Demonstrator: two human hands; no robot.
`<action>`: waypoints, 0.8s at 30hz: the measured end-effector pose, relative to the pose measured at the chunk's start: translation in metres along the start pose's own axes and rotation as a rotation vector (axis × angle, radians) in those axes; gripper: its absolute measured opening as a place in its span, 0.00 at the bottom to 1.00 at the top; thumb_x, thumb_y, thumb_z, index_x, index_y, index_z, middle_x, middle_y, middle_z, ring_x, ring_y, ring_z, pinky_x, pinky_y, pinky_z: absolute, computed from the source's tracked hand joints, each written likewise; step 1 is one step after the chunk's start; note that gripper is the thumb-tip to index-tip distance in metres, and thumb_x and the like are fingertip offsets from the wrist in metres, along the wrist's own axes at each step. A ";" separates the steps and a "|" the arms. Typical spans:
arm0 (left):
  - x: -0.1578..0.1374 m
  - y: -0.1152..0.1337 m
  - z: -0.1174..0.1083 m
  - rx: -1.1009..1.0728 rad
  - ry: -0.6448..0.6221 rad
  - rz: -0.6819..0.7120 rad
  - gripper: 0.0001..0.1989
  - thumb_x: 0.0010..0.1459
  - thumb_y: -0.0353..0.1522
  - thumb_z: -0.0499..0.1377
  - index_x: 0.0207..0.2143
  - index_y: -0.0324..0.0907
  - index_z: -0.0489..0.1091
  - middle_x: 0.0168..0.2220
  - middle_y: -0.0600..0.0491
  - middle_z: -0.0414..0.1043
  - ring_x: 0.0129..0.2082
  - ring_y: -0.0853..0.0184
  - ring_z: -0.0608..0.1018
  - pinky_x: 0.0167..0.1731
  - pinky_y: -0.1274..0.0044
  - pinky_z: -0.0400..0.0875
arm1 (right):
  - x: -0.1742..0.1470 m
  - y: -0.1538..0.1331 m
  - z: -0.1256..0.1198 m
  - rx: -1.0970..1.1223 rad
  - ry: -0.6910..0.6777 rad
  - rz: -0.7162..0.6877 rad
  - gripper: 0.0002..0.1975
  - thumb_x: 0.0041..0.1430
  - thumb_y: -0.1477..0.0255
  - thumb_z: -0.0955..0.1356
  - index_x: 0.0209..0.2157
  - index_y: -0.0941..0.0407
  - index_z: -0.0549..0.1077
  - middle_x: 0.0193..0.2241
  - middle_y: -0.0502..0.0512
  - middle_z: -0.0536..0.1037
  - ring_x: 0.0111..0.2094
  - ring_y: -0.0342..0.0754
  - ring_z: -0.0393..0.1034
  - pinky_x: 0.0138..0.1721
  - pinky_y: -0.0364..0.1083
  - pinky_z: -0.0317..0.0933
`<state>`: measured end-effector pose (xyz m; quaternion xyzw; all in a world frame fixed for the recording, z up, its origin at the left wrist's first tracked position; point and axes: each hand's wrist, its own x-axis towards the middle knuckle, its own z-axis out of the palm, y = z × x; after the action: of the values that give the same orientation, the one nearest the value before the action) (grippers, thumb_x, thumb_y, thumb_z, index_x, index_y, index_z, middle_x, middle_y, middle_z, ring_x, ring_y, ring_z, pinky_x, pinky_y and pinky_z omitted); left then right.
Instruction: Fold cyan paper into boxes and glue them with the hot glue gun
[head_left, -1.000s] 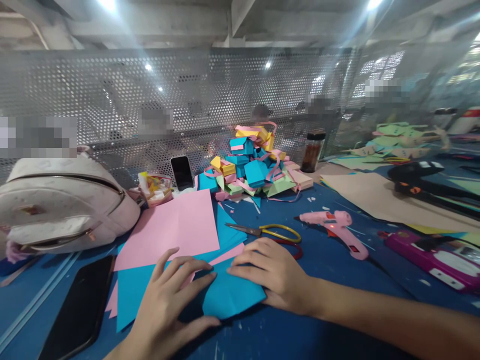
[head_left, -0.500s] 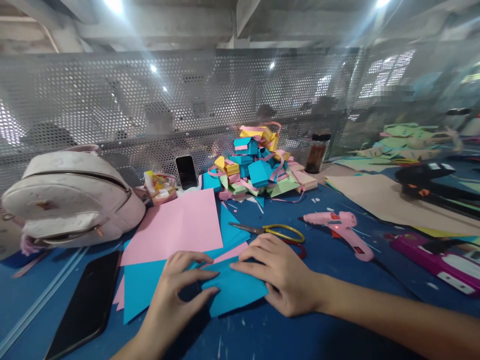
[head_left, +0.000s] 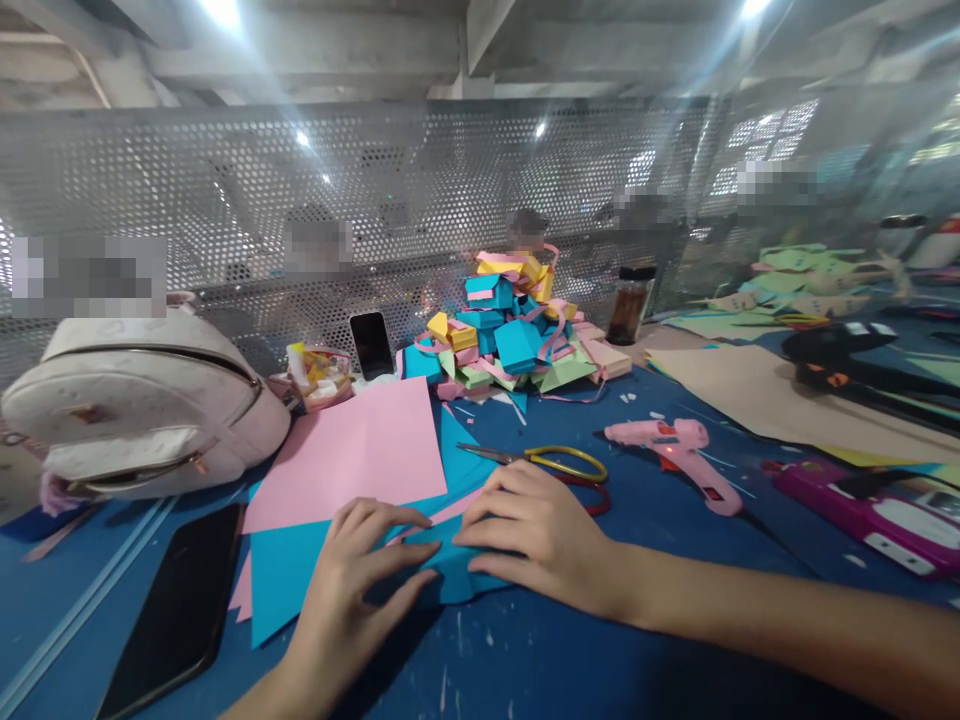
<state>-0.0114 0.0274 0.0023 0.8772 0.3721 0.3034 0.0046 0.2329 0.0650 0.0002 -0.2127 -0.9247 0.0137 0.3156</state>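
Reaching in from the near left, our left hand (head_left: pixel 360 570) arches, thumb and fingers slightly parted at the left side of the blue paper (head_left: pixel 450 578), which lies near the middle of the tabletop (head_left: pixel 480 665). Our right hand (head_left: pixel 536 535) comes from the right, knuckles up, fingers across the paper. Whether either grip pinches it, we cannot tell. Our hands hide much of the paper and part of the scissors (head_left: pixel 519 460); shapes beyond the perforated screen (head_left: pixel 450 180) blur.
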 end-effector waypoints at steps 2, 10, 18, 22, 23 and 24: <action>0.000 0.001 -0.001 0.015 -0.017 -0.001 0.11 0.60 0.29 0.61 0.44 0.50 0.74 0.44 0.52 0.75 0.43 0.60 0.74 0.41 0.65 0.66 | 0.003 0.000 -0.001 -0.002 -0.019 -0.001 0.08 0.64 0.66 0.67 0.41 0.52 0.77 0.39 0.50 0.80 0.40 0.49 0.65 0.41 0.50 0.55; 0.002 0.005 -0.002 0.048 -0.037 -0.027 0.08 0.60 0.31 0.61 0.43 0.50 0.74 0.44 0.52 0.75 0.43 0.59 0.73 0.42 0.65 0.66 | 0.008 0.003 -0.002 0.041 -0.105 0.064 0.07 0.63 0.67 0.68 0.41 0.49 0.78 0.37 0.50 0.79 0.40 0.49 0.66 0.41 0.49 0.56; 0.004 0.001 0.005 0.028 -0.025 -0.034 0.05 0.60 0.31 0.62 0.39 0.48 0.72 0.45 0.52 0.74 0.43 0.59 0.72 0.42 0.65 0.66 | 0.007 0.007 -0.002 0.155 -0.065 0.107 0.05 0.60 0.69 0.71 0.38 0.52 0.78 0.34 0.47 0.80 0.38 0.48 0.67 0.41 0.48 0.56; 0.004 0.000 0.006 -0.005 -0.018 -0.020 0.05 0.59 0.30 0.62 0.38 0.48 0.72 0.44 0.52 0.74 0.43 0.60 0.72 0.41 0.65 0.66 | 0.004 0.010 -0.003 0.179 -0.040 0.161 0.05 0.56 0.70 0.73 0.36 0.53 0.78 0.31 0.47 0.79 0.37 0.47 0.67 0.41 0.46 0.55; 0.004 -0.001 0.006 -0.012 -0.019 -0.012 0.06 0.59 0.29 0.62 0.39 0.48 0.72 0.44 0.52 0.74 0.43 0.60 0.72 0.41 0.65 0.66 | 0.004 0.011 -0.003 0.181 -0.043 0.167 0.05 0.56 0.70 0.74 0.35 0.53 0.78 0.31 0.47 0.78 0.37 0.46 0.67 0.40 0.46 0.55; 0.003 -0.002 0.006 -0.019 -0.020 -0.007 0.07 0.59 0.29 0.62 0.40 0.48 0.72 0.43 0.52 0.74 0.43 0.60 0.72 0.41 0.65 0.66 | 0.004 0.012 -0.004 0.183 -0.050 0.170 0.05 0.55 0.70 0.74 0.35 0.53 0.78 0.31 0.46 0.78 0.37 0.46 0.67 0.40 0.46 0.55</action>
<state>-0.0071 0.0322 -0.0016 0.8787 0.3723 0.2982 0.0176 0.2374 0.0769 0.0037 -0.2603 -0.9057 0.1299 0.3084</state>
